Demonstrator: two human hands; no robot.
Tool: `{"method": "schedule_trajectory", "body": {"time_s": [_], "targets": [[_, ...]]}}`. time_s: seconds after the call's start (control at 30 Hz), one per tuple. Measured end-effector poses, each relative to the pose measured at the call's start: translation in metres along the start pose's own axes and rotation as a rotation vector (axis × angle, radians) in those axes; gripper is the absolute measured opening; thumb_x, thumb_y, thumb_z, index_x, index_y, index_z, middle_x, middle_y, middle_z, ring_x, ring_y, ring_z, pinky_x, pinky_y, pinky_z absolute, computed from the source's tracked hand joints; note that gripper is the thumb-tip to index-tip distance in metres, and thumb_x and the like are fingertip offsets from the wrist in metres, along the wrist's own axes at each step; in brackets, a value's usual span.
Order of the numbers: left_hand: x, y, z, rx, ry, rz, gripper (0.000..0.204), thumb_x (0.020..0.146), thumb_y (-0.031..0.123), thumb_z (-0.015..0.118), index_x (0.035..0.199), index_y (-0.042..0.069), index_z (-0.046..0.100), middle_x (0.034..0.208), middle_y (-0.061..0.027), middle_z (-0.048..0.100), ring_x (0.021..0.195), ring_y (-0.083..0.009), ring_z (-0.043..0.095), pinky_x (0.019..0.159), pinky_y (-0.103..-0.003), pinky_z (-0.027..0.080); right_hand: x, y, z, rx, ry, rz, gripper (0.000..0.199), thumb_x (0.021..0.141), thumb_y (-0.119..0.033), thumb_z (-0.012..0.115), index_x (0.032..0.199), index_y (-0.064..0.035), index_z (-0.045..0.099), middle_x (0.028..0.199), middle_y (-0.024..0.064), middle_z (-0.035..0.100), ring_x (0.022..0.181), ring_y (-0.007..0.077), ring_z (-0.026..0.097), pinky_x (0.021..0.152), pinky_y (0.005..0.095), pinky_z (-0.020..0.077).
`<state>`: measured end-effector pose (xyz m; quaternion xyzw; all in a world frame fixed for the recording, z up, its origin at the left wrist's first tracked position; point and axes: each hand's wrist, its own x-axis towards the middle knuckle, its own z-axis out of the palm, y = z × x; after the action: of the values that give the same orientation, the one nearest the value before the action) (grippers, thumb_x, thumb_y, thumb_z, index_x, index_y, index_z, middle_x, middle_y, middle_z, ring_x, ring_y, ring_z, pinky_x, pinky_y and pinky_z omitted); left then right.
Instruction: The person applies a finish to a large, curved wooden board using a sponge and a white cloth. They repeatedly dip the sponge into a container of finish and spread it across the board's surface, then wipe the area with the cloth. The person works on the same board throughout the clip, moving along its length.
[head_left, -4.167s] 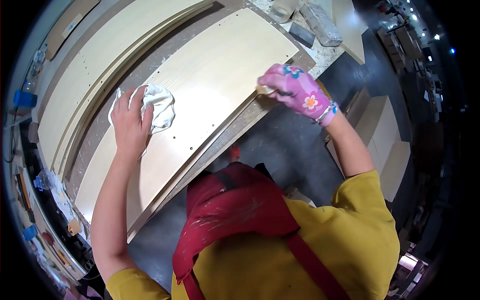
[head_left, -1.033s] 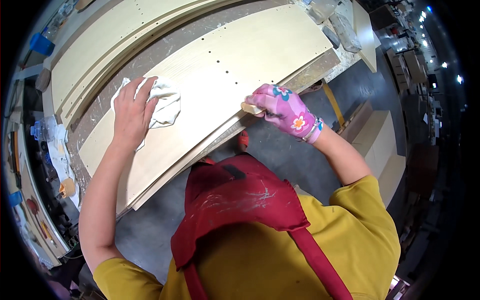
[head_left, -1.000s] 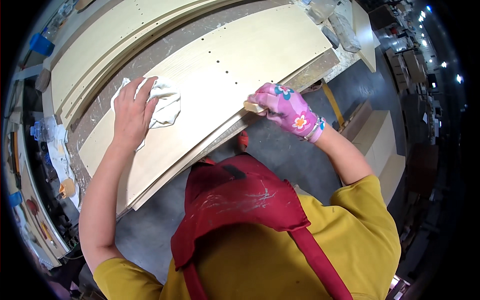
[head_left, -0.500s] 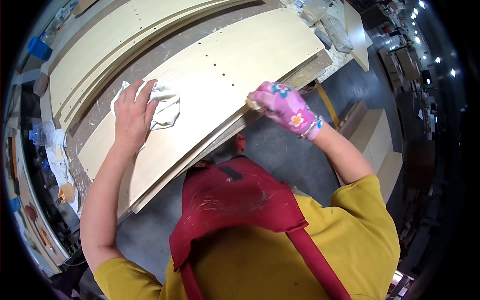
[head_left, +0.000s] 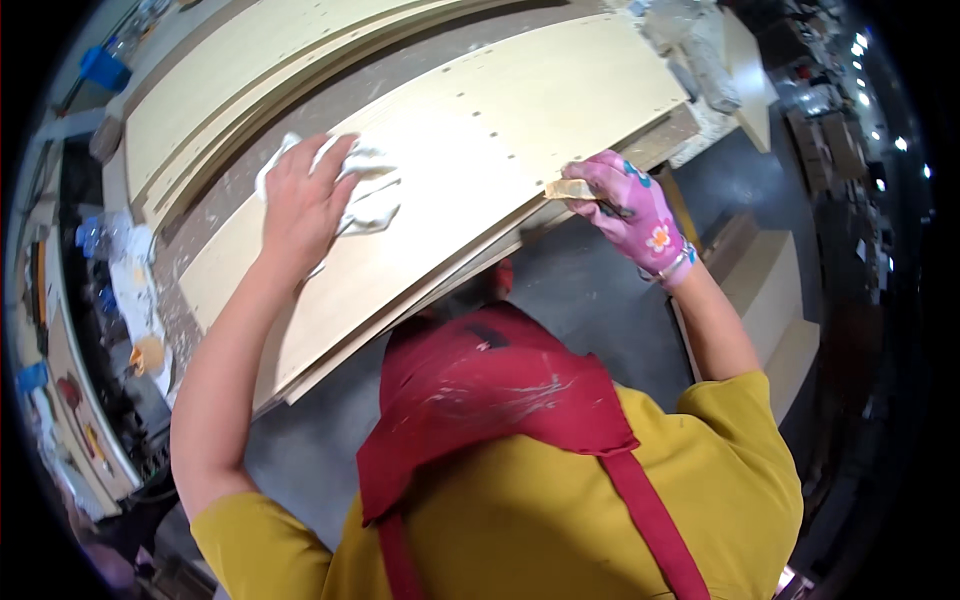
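A long pale wooden panel (head_left: 440, 165) with small dark holes and a curved far edge lies across the bench in front of me. My left hand (head_left: 303, 205), bare, presses a crumpled white cloth (head_left: 372, 200) onto its left part, fingers bent over the cloth. My right hand (head_left: 632, 208) wears a pink flowered glove and is closed just off the panel's near edge. Between its fingers is a small flat tan piece (head_left: 568, 189), whose kind I cannot make out. The tip of this piece is close to that edge; whether it touches is unclear.
More pale curved panels (head_left: 235, 90) are stacked beyond this one. Plastic-wrapped items (head_left: 705, 70) lie at the bench's far right. A blue container (head_left: 104, 68) stands far left. Pale boards (head_left: 770, 270) rest low on my right.
The whole view has shifted and blurred a little. My right hand has turned slightly and moved right, so more of the tan piece shows. My left hand stays on the cloth.
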<state>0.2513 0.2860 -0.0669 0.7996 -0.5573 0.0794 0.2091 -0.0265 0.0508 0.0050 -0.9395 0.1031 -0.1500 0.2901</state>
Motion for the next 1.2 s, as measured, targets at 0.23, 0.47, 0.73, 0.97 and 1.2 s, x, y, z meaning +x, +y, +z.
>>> {"method": "schedule_trajectory", "body": {"time_s": [0.23, 0.47, 0.73, 0.97, 1.2], "targets": [[-0.001, -0.006, 0.004, -0.022, 0.054, 0.043, 0.039, 0.089, 0.024, 0.060, 0.127, 0.015, 0.056, 0.122, -0.0160, 0.056, 0.109, -0.0362, 0.053, 0.092, -0.045, 0.041, 0.020, -0.078, 0.092, -0.089, -0.162, -0.463, 0.035, 0.076, -0.013, 0.066, 0.110, -0.0133, 0.058, 0.095, 0.0043, 0.061, 0.082, 0.0210, 0.064, 0.073, 0.0378, 0.0499], [-0.005, -0.006, 0.005, -0.021, 0.110, 0.055, 0.038, 0.090, 0.027, 0.059, 0.127, 0.017, 0.057, 0.121, -0.0144, 0.057, 0.107, -0.0335, 0.055, 0.089, -0.045, 0.042, 0.017, -0.065, 0.080, -0.246, -0.307, -0.345, 0.033, 0.076, -0.011, 0.065, 0.109, -0.0139, 0.059, 0.089, 0.0047, 0.059, 0.082, 0.0227, 0.062, 0.077, 0.0373, 0.0485], [-0.007, -0.008, 0.009, 0.015, 0.099, 0.041, 0.038, 0.092, 0.031, 0.057, 0.128, 0.019, 0.055, 0.123, -0.0119, 0.056, 0.111, -0.0310, 0.053, 0.091, -0.045, 0.040, 0.032, -0.114, 0.149, 0.060, -0.380, -0.551, 0.034, 0.074, -0.006, 0.062, 0.108, -0.0104, 0.058, 0.091, 0.0070, 0.060, 0.079, 0.0257, 0.063, 0.071, 0.0380, 0.0505], [-0.006, -0.007, 0.008, 0.009, 0.116, 0.056, 0.038, 0.092, 0.031, 0.056, 0.129, 0.019, 0.055, 0.122, -0.0120, 0.056, 0.111, -0.0309, 0.053, 0.092, -0.044, 0.040, 0.031, -0.113, 0.142, 0.019, -0.438, -0.521, 0.034, 0.075, -0.007, 0.064, 0.108, -0.0114, 0.058, 0.092, 0.0079, 0.059, 0.083, 0.0282, 0.062, 0.076, 0.0389, 0.0496], [-0.008, -0.007, 0.007, 0.002, 0.112, 0.039, 0.038, 0.092, 0.031, 0.057, 0.128, 0.018, 0.056, 0.121, -0.0124, 0.056, 0.111, -0.0314, 0.053, 0.092, -0.044, 0.041, 0.035, -0.105, 0.095, 0.239, -0.166, -0.180, 0.024, 0.085, -0.021, 0.064, 0.104, -0.0059, 0.062, 0.095, 0.0112, 0.061, 0.083, 0.0312, 0.064, 0.073, 0.0392, 0.0517]]}}
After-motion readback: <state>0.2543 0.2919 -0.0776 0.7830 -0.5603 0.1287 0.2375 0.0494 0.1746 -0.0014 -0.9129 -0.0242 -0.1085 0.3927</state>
